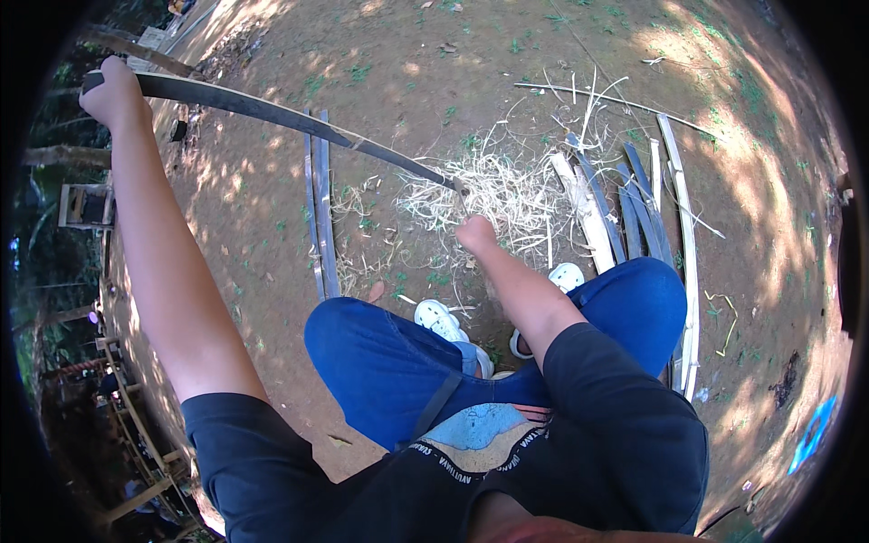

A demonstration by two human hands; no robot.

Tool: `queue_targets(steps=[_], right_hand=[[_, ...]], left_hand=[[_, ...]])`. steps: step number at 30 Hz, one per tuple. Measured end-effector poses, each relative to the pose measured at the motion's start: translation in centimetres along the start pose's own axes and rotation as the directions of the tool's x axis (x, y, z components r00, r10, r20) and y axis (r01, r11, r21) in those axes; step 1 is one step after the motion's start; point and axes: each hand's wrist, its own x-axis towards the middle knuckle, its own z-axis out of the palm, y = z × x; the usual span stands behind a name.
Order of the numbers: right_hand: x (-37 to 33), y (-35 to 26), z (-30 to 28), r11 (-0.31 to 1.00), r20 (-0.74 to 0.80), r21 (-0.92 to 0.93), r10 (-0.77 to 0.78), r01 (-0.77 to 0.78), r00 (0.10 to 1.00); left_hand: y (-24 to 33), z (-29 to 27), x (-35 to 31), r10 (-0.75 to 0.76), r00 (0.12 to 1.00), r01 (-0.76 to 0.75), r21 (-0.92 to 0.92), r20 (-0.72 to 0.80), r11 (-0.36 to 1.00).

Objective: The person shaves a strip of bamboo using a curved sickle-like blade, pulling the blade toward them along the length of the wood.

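Observation:
My left hand [116, 93], arm stretched out to the far left, is closed round one end of a long bamboo strip [244, 101]. The strip is dark on its broad face and pale along one edge. It slopes down to the right, and its other end is close to my right hand [475, 235]. That hand is closed in a fist in front of my knees. A thin brownish piece shows between the fist and the strip; its kind is unclear. Beneath and beyond the right hand lies a heap of pale curly shavings [507, 195].
Several dark and pale strips [638, 204] lie beside my right knee. Two dark strips [319, 208] lie beyond my left knee. White clogs [437, 319] are on my feet on the bare earth. A wooden structure [136, 443] stands at the left rim.

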Motion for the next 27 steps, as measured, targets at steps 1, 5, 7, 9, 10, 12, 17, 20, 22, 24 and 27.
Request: queue_targets(steps=[1,5,7,9,10,12,17,20,22,24,27], right_hand=[[0.1,-0.5,0.4,0.997,-0.045,0.078,-0.023,0.026,0.999],[-2.1,-4.2,2.0,0.926,-0.136,0.318,-0.17,0.205,0.976],[-2.7,-5.0,1.7,0.888,-0.138,0.368,-0.242,0.277,0.96],[-2.6,-5.0,2.1,0.869,-0.114,0.392,-0.281,0.303,0.953],[-2.1,-4.5,1.9,0.873,-0.112,0.374,-0.292,0.313,0.95],[-0.7,-2.2,1.4,0.926,-0.049,0.316,-0.201,0.206,0.978],[0.8,-3.1,0.2,0.922,0.02,0.358,-0.168,0.149,0.986],[-0.3,-6.8,0.9,0.882,0.044,0.369,-0.332,0.293,0.942],[-0.4,-5.8,1.4,0.891,0.057,0.357,-0.321,0.281,0.945],[1.5,-1.0,1.1,0.964,0.057,0.206,-0.185,0.17,0.981],[2.5,-1.4,0.3,0.971,0.021,0.193,-0.145,0.139,0.989]], left_hand=[[0.1,0.4,-0.2,0.009,1.0,-0.009,-0.004,-0.007,1.0],[-0.8,-0.5,0.6,-0.003,1.0,0.003,0.03,-0.016,1.0],[-1.6,-0.8,1.0,-0.036,0.998,0.042,0.102,-0.055,0.994],[-1.7,-0.6,1.0,-0.037,0.995,0.053,0.178,-0.09,0.983],[-1.8,-0.4,1.0,-0.024,0.994,0.048,0.221,-0.108,0.974],[-1.9,0.2,0.3,-0.038,0.991,0.073,0.267,-0.132,0.961],[-2.8,0.2,0.8,-0.04,0.989,0.085,0.325,-0.145,0.942],[-4.0,-0.1,1.5,-0.041,0.992,0.074,0.291,-0.118,0.954],[-4.7,-0.5,1.7,-0.06,0.993,0.088,0.288,-0.104,0.954],[-4.7,0.3,2.1,-0.079,0.984,0.116,0.24,-0.158,0.964],[-5.2,0.2,1.9,-0.016,0.99,0.051,0.247,-0.143,0.968]])
